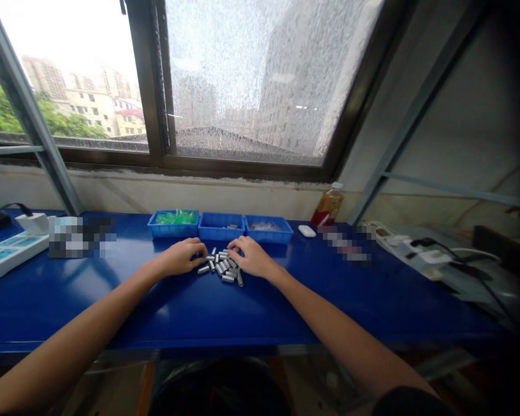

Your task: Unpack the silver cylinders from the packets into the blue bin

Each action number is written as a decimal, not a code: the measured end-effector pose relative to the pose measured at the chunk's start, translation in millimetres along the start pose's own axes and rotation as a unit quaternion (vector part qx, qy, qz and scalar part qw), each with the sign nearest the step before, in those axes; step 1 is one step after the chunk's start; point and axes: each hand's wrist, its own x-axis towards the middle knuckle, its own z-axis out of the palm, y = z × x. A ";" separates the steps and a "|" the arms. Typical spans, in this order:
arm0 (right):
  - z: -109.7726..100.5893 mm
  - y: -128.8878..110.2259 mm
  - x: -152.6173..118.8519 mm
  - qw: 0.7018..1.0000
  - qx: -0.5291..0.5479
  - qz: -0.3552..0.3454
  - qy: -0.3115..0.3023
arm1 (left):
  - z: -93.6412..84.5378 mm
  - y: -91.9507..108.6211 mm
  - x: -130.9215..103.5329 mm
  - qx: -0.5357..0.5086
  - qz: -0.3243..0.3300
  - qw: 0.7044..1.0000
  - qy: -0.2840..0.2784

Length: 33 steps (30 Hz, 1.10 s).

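Below the window (242, 86), my blue table (190, 315) carries 3 blue bins (221, 233) in a row. Just in front of them, my left hand (182, 257) and right hand (253, 258) flank a loose pile of small metal cylinders (221, 267) on the tabletop. My left thumb and fingertips stand apart; my right fingers curl at the pile's edge, whether gripping I cannot tell. I'd keep my touch light, since these could roll.

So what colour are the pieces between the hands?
The pieces are silvery grey, shown in the head view.
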 end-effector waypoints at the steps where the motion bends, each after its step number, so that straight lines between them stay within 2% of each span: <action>1: -0.1 -0.9 -0.5 1.000 0.000 -0.004 -0.002 | 0.5 0.8 0.2 0.013 -0.008 1.000 0.005; 5: -1.6 -6.0 -0.3 1.000 0.012 -0.014 0.018 | -0.4 1.4 8.2 0.014 -0.027 0.999 0.039; 11: -6.3 -16.6 19.2 0.994 -0.010 -0.064 0.084 | -13.1 -2.2 34.4 -0.137 -0.041 0.985 0.096; 16: -4.4 -20.4 30.7 0.993 -0.024 -0.051 0.100 | -4.2 0.4 35.5 -0.227 -0.080 0.962 0.132; 20: -0.7 -22.3 23.8 0.995 -0.023 -0.062 0.080 | 4.0 13.2 24.7 -0.189 -0.074 0.972 0.118; 24: 0.2 -21.1 16.3 0.994 0.013 -0.024 0.105 | 3.6 25.6 22.4 -0.129 -0.032 0.982 0.133; 29: 2.1 -18.3 14.6 0.991 0.058 0.014 0.117 | 3.5 29.7 22.5 -0.096 -0.001 0.985 0.142; 33: 4.8 -18.1 13.7 0.991 0.085 0.023 0.105 | 2.4 30.1 20.4 -0.080 -0.016 0.985 0.149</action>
